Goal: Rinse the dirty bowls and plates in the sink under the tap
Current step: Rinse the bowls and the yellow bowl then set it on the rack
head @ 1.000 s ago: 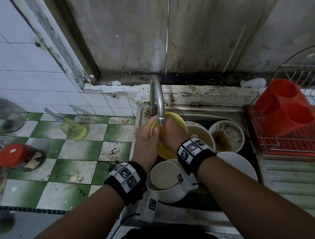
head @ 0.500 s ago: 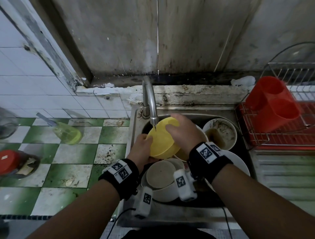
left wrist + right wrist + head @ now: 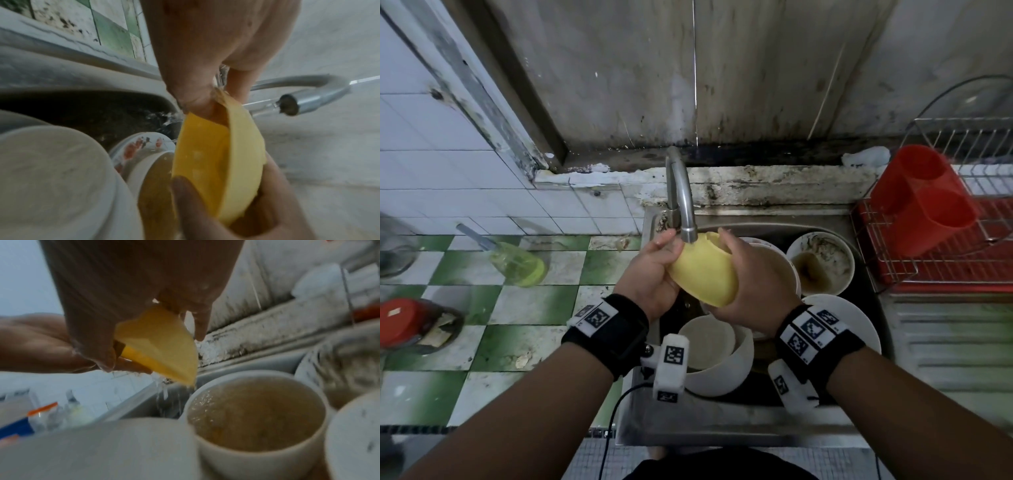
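Note:
A yellow bowl (image 3: 705, 270) is tilted on edge just under the tap spout (image 3: 688, 233), its outside facing me. My left hand (image 3: 654, 267) grips its left rim, thumb inside the bowl (image 3: 218, 162) in the left wrist view. My right hand (image 3: 750, 281) clasps the right side and bottom. Water runs off the lower edge of the bowl (image 3: 162, 345) into the sink (image 3: 756, 401). Below stand a white bowl (image 3: 714, 356) of murky water, a dirty bowl (image 3: 820, 263) and a white plate (image 3: 859, 325). Another bowl is partly hidden behind my right hand.
A red cutlery holder (image 3: 924, 202) sits in a wire rack (image 3: 962, 137) to the right of the sink. On the green tiled counter (image 3: 517, 308) to the left lie a yellow-green bottle (image 3: 517, 263) and a red-lidded jar (image 3: 404, 322). The stained wall is close behind the tap.
The yellow bowl has been turned so its outside now faces me. My right hand has slid from its top to its right side, and my left hand has moved up toward the spout.

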